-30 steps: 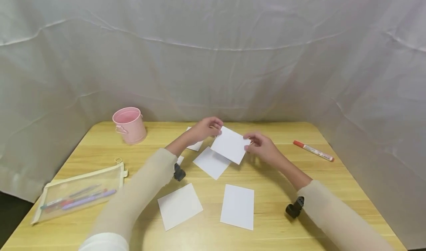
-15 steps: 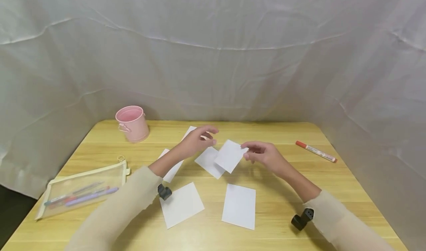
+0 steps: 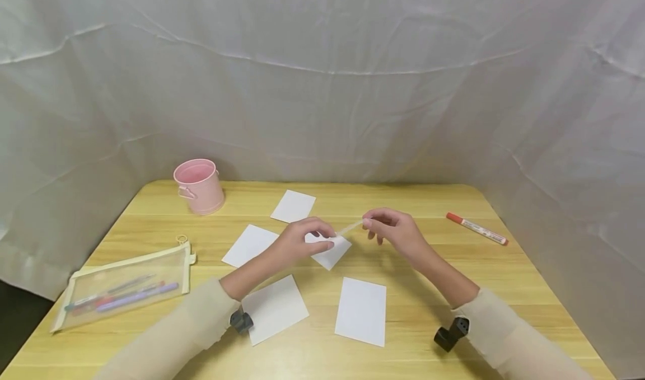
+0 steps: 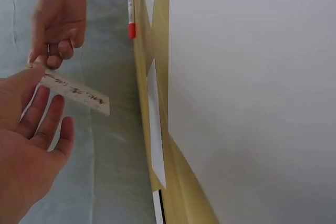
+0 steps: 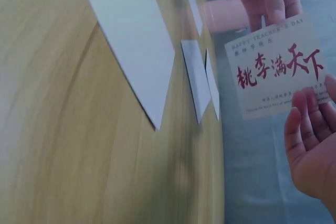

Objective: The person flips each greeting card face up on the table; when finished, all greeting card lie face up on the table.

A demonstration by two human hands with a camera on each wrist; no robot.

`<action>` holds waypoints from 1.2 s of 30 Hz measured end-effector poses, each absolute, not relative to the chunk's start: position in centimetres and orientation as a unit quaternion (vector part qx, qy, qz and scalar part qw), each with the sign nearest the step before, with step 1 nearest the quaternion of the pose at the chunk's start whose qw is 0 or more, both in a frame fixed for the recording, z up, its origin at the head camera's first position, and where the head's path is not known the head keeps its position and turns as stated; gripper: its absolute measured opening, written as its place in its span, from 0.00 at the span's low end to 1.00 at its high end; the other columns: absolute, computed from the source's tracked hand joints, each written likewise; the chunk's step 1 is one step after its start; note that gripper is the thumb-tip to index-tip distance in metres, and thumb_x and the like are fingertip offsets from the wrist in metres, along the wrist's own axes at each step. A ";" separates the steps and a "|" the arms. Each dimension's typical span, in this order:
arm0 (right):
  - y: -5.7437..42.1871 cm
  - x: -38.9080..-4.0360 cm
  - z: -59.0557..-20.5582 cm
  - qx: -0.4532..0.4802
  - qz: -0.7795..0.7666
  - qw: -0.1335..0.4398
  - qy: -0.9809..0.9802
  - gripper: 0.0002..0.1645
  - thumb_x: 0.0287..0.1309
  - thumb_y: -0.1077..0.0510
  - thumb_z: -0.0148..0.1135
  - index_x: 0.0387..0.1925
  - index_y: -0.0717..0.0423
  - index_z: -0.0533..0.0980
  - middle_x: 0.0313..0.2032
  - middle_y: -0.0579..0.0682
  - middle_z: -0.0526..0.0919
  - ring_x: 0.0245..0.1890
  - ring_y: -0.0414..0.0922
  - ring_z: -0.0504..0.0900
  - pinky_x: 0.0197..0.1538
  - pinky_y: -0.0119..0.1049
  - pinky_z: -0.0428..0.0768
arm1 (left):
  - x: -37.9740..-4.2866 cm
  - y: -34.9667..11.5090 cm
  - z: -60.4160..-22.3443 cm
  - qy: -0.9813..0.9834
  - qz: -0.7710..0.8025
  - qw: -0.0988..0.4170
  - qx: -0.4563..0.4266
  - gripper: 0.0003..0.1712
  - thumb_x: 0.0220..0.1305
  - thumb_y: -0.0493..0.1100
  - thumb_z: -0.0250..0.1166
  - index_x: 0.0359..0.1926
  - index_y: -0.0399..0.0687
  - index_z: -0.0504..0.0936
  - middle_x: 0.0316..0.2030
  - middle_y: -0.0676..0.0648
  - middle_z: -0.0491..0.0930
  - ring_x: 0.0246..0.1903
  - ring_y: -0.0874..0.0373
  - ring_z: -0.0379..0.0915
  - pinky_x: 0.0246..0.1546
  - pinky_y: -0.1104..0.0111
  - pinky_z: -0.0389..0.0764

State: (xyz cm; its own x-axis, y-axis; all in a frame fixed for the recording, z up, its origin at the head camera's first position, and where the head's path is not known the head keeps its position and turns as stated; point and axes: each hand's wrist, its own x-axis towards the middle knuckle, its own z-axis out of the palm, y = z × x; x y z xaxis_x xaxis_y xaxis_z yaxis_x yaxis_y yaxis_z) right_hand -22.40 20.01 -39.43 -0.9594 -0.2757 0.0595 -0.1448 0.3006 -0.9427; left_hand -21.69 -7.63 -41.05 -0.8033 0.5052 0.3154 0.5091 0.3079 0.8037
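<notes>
Above the middle of the table, a printed greeting card (image 3: 349, 228) is held nearly edge-on between both hands. Its face, seen in the right wrist view, has red Chinese characters and "Happy Teacher's Day" on the card (image 5: 278, 69). My left hand (image 3: 302, 240) pinches one edge between thumb and fingers. At the opposite edge my right hand (image 3: 398, 231) pinches it too, its other fingers loosely bent. Below lies a blank white card (image 3: 328, 257), partly hidden by the left hand. The left wrist view shows the card (image 4: 79, 90) tilted, its lettering foreshortened.
More white cards lie around: one at the back (image 3: 293, 206), others at left (image 3: 249, 245) and in front (image 3: 360, 312). A pink bucket (image 3: 201, 190) stands back left, a mesh pencil pouch (image 3: 126, 285) with pens lies left, and a red-capped marker (image 3: 476, 228) right.
My left hand let go of the card, moved left, then came back and took hold of it again. The card turned from lying face-on to nearly edge-on; my right hand kept its grip.
</notes>
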 end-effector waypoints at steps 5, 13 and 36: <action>20.1 -22.4 -39.2 -0.143 -0.565 0.063 0.810 0.22 0.65 0.40 0.64 0.51 0.50 0.81 0.33 0.59 0.79 0.28 0.47 0.75 0.35 0.43 0.80 | -22.1 -8.1 -40.4 -0.814 -0.530 -0.005 -0.235 0.08 0.68 0.46 0.68 0.45 0.52 0.85 0.43 0.51 0.86 0.45 0.59 0.80 0.48 0.58 0.82; 19.1 -22.4 -37.3 -0.223 -0.515 0.022 0.828 0.19 0.68 0.50 0.64 0.57 0.49 0.79 0.47 0.50 0.83 0.42 0.54 0.81 0.41 0.36 0.83 | -23.9 -8.4 -38.8 -0.805 -0.547 -0.054 -0.223 0.09 0.68 0.43 0.67 0.46 0.47 0.86 0.38 0.49 0.86 0.38 0.58 0.82 0.40 0.65 0.84; 23.7 -25.4 -39.7 -0.124 -0.539 -0.018 0.833 0.23 0.65 0.61 0.65 0.60 0.62 0.74 0.47 0.63 0.80 0.37 0.39 0.83 0.42 0.29 0.85 | -28.2 -5.8 -40.7 -0.787 -0.552 -0.124 -0.245 0.12 0.68 0.40 0.64 0.50 0.44 0.83 0.40 0.44 0.84 0.43 0.48 0.82 0.49 0.59 0.83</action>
